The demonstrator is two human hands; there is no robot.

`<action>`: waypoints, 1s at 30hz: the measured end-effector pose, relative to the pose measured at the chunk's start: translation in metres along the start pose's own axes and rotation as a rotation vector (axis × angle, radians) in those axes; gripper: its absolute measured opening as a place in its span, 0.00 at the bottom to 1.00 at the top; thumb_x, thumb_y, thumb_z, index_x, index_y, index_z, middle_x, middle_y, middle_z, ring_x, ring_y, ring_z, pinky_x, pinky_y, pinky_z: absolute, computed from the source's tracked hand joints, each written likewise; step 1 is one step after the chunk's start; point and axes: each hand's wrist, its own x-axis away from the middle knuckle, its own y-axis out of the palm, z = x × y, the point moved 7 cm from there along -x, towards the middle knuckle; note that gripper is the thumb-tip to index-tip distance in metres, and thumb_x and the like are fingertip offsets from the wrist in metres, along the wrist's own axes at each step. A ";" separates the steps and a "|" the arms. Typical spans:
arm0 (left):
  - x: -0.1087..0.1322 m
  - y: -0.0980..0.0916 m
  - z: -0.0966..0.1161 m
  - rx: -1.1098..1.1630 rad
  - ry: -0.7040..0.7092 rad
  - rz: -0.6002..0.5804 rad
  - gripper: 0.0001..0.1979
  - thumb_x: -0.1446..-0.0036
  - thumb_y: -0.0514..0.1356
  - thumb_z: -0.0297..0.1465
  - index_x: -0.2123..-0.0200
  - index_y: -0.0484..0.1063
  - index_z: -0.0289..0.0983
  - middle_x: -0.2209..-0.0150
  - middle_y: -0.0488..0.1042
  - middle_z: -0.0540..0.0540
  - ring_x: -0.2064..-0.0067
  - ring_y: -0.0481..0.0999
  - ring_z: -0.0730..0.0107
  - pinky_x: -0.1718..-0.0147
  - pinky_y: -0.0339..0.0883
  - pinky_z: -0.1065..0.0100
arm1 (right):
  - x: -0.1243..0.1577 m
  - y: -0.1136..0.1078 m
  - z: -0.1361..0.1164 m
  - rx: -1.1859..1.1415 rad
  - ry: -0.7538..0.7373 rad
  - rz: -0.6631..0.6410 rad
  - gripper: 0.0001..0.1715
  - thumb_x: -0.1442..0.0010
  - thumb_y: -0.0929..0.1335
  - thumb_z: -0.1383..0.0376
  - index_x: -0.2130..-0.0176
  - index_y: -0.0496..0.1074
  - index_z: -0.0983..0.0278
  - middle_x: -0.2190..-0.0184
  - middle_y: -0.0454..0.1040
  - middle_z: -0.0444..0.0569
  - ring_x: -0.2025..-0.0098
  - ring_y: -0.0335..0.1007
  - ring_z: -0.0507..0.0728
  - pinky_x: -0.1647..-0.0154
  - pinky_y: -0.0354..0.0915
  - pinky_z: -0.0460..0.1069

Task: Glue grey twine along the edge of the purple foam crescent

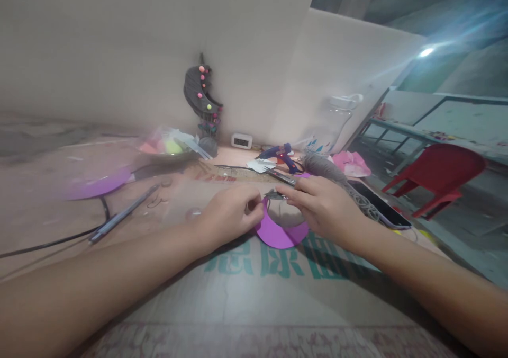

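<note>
A purple crescent-shaped piece [278, 234] lies on a cardboard sheet [254, 289] with green printed characters. My left hand [229, 214] is closed, pinching the crescent's left tip. My right hand [323, 204] has its fingers curled over the crescent's right side, pinching a strand of grey yarn [273, 194] near the left tip. The yarn runs from a grey bundle [329, 171] behind my right hand.
A blue glue gun [282, 155] lies at the back near a small white clock [242, 141]. A grey yarn-wrapped crescent with pompoms [200, 96] hangs on the wall. Another purple crescent [97, 185], a cable [59, 239], a pink object [351, 163] and a red chair [440, 175] surround the work area.
</note>
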 end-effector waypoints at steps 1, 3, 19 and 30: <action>0.000 0.000 0.000 0.003 0.002 -0.001 0.09 0.42 0.52 0.30 0.73 0.66 0.36 0.73 0.68 0.50 0.70 0.66 0.71 0.71 0.56 0.69 | 0.000 0.000 0.000 -0.001 -0.002 0.001 0.18 0.38 0.60 0.71 0.51 0.73 0.65 0.73 0.65 0.47 0.71 0.56 0.54 0.71 0.51 0.50; 0.000 -0.001 0.001 0.005 0.008 -0.001 0.08 0.43 0.52 0.30 0.74 0.65 0.36 0.74 0.68 0.50 0.70 0.66 0.71 0.71 0.56 0.69 | 0.001 0.001 0.000 -0.003 -0.007 0.005 0.19 0.39 0.61 0.72 0.52 0.73 0.65 0.73 0.65 0.47 0.71 0.56 0.54 0.71 0.51 0.50; -0.001 0.002 -0.007 0.089 -0.075 0.001 0.09 0.44 0.52 0.32 0.73 0.68 0.37 0.73 0.71 0.49 0.69 0.68 0.70 0.71 0.57 0.69 | -0.002 -0.009 0.001 -0.047 0.072 0.081 0.18 0.35 0.59 0.68 0.51 0.72 0.69 0.71 0.70 0.51 0.69 0.62 0.56 0.69 0.59 0.50; -0.004 0.014 -0.015 0.179 -0.086 -0.022 0.08 0.47 0.53 0.29 0.71 0.72 0.36 0.72 0.75 0.47 0.71 0.71 0.68 0.72 0.59 0.69 | -0.087 0.028 -0.003 -0.440 0.175 -0.067 0.18 0.37 0.63 0.68 0.48 0.70 0.67 0.54 0.73 0.56 0.52 0.68 0.59 0.52 0.63 0.52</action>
